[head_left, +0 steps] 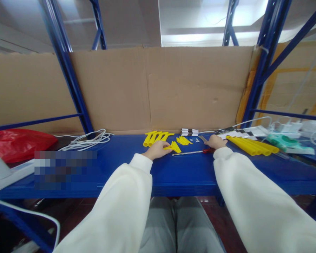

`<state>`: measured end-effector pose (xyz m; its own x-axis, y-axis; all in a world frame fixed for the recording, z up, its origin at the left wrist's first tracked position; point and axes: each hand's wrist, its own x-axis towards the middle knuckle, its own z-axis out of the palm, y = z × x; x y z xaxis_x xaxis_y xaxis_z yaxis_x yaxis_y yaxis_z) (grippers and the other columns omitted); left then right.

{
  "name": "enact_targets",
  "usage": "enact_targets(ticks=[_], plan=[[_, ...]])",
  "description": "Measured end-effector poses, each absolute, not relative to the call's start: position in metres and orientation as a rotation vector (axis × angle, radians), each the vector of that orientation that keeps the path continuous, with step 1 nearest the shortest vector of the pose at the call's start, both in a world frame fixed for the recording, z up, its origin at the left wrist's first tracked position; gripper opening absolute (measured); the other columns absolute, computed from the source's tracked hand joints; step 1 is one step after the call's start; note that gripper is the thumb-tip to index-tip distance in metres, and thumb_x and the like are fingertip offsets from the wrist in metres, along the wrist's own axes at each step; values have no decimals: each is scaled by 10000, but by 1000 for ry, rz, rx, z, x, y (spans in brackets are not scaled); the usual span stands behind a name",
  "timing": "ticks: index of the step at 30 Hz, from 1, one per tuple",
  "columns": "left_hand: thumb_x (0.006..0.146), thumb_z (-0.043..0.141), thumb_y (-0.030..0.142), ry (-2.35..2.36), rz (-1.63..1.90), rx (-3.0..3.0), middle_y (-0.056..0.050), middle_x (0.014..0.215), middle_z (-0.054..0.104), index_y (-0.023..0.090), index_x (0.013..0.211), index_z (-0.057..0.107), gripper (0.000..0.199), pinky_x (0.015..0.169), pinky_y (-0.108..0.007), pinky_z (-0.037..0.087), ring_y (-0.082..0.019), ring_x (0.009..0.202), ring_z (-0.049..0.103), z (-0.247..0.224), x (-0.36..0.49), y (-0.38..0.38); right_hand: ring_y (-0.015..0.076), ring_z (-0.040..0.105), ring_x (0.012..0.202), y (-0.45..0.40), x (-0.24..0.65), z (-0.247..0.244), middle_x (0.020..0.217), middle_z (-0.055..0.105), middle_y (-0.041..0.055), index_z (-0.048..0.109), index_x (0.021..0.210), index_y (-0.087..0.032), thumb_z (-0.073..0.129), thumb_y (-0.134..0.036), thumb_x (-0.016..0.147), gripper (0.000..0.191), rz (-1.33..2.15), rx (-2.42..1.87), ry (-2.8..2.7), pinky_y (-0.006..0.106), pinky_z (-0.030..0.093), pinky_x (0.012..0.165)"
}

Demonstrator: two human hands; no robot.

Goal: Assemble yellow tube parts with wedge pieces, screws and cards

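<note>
Left hand's point(157, 150) fingers pinch a yellow plastic piece point(176, 147) at the blue table point(181, 177); right hand's point(216, 141) touch a grey strip point(203, 139), grip unclear, beside a screwdriver point(191, 153). Crosspiece-topped tubes point(153, 138) look assembled; plain tubes point(246, 147) and small yellow pieces point(183, 141) seem unjoined.

Yellow tubes point(249, 146) look smooth plastic; cardboard point(195, 88) matt.

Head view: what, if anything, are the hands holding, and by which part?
The left hand holds a yellow piece by its left end; the right hand is at a flat grey strip, its grip unclear.
</note>
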<state>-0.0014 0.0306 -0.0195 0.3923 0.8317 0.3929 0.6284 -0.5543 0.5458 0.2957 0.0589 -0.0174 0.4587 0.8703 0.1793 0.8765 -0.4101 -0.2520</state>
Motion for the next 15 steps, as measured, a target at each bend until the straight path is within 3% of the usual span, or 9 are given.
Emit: enact_targets(ticks=[5, 15], plan=[[739, 735, 302, 1263, 921, 2343, -86, 980, 761, 230, 811, 781, 111, 883, -432, 513, -306, 948, 691, -22, -2, 35, 339, 626, 1119, 60, 296, -18, 1164, 689, 188, 689, 1157, -160, 705, -393, 779, 444, -33, -2390, -1474, 485, 442, 924], [699, 761, 287, 1236, 974, 2309, -77, 936, 763, 242, 735, 774, 58, 887, -429, 519, -311, 942, 697, -22, -3, 37, 351, 639, 1089, 74, 305, -28, 1121, 704, 188, 702, 1090, -167, 742, -408, 739, 428, -90, -2323, -1480, 515, 457, 910]])
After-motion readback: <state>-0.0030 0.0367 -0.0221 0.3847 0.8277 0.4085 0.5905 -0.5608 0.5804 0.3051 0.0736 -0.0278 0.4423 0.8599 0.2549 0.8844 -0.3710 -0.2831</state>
